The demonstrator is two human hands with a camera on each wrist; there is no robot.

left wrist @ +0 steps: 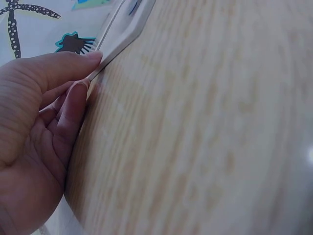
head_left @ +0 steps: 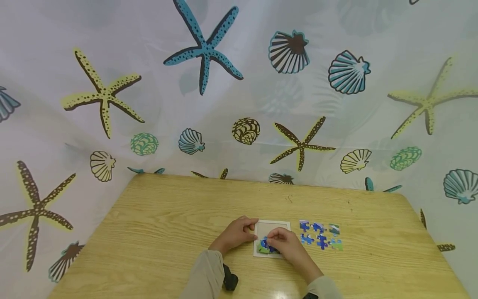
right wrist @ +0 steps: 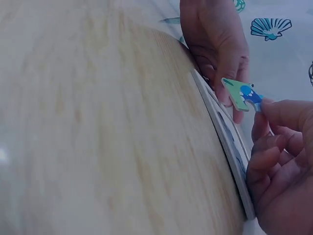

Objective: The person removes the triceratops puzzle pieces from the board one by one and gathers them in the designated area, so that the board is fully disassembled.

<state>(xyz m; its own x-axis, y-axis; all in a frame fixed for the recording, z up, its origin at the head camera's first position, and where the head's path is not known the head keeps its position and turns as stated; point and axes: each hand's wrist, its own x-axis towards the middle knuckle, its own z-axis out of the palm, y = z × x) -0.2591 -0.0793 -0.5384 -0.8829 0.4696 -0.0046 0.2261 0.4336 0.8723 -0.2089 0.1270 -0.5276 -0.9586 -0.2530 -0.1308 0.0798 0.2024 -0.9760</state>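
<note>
A square puzzle tray [head_left: 255, 251] with a pale rim lies on the table in the head view. My left hand [head_left: 235, 234] pinches its left edge between thumb and fingers, seen closer in the left wrist view. My right hand [head_left: 290, 246] reaches over the tray's lower part. Between its thumb and forefinger is a green and blue jigsaw piece [right wrist: 238, 94], tilted above the tray in the right wrist view. Blue puzzle art shows low in the tray, partly hidden by the right hand.
Several loose jigsaw pieces [head_left: 322, 241] lie in two rows right of the tray. The wooden table [head_left: 157, 232] meets a white curtain [head_left: 231, 104] printed with starfish and shells at the back and sides. A black strap piece [head_left: 230, 279] sits by the left sleeve.
</note>
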